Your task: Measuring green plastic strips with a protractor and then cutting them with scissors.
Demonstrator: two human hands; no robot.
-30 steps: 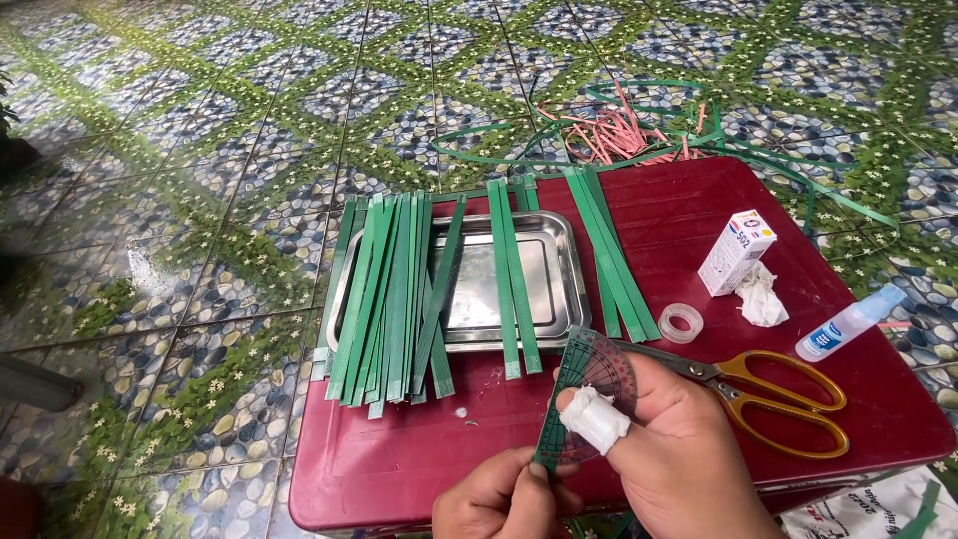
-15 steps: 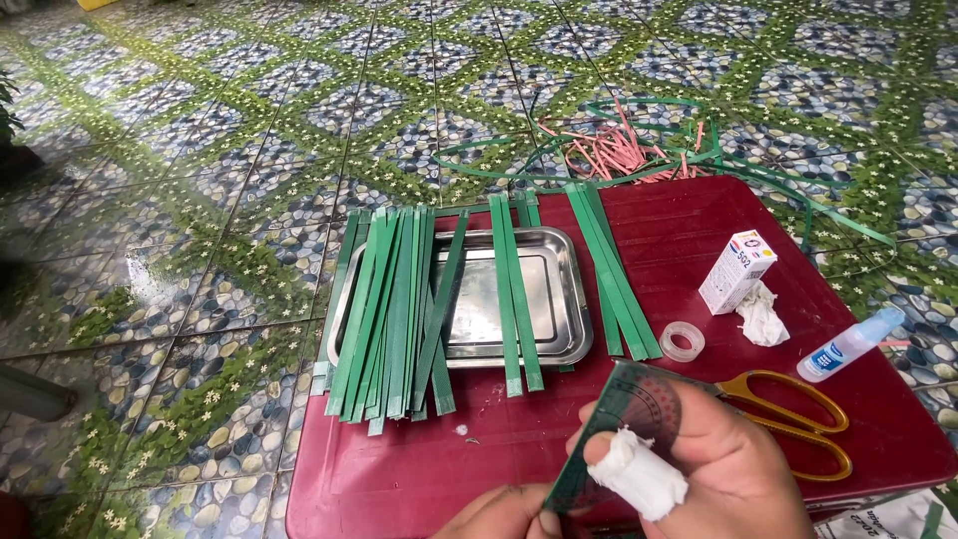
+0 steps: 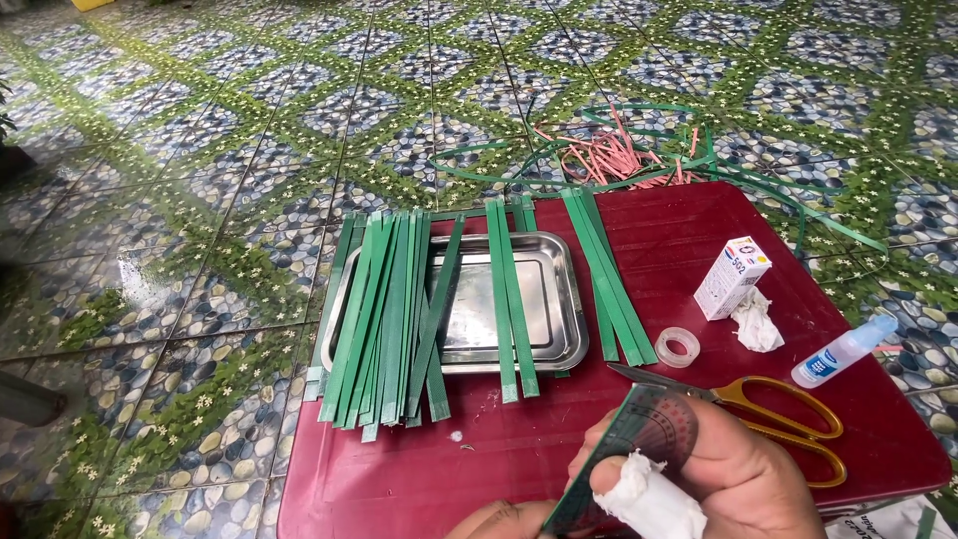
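Green strip (image 3: 589,494) pinched between both hands at bottom edge, over red bench (image 3: 699,230). Right hand (image 3: 718,474), finger wrapped in white bandage (image 3: 649,504), closed on strip together with clear protractor (image 3: 654,429). Left hand (image 3: 499,521) barely in view, fingertips on strip's lower end. Scissors (image 3: 768,414) just beyond right hand, orange handles. Tape roll (image 3: 679,346), small box (image 3: 731,277), glue bottle (image 3: 843,351) farther out. Steel tray (image 3: 554,299) ahead of left hand, more strips (image 3: 384,319) laid across it.

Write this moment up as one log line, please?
right hand: grips green strip, bandaged finger | left hand: at strip's lower end | tray: more strips across | scissors: beside right hand
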